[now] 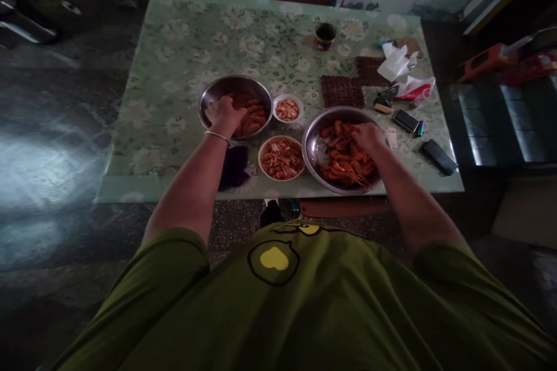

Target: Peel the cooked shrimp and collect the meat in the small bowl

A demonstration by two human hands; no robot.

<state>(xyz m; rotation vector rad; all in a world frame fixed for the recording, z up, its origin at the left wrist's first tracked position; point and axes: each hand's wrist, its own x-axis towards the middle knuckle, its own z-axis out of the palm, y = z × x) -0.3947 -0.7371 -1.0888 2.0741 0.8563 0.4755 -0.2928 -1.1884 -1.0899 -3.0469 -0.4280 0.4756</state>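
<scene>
Left hand [223, 114] in the left steel bowl [211, 95], resting on red prawns [255, 116] — grip unclear in dim light. Right hand [369, 137] over prawns in the right steel bowl [311, 148] — grip perhaps closing. Both bowls on the floral desk [183, 58], two small white bowls [281, 157] between.

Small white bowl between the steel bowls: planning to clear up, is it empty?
Not empty. The small white bowl holds a few pale orange pieces.
</scene>
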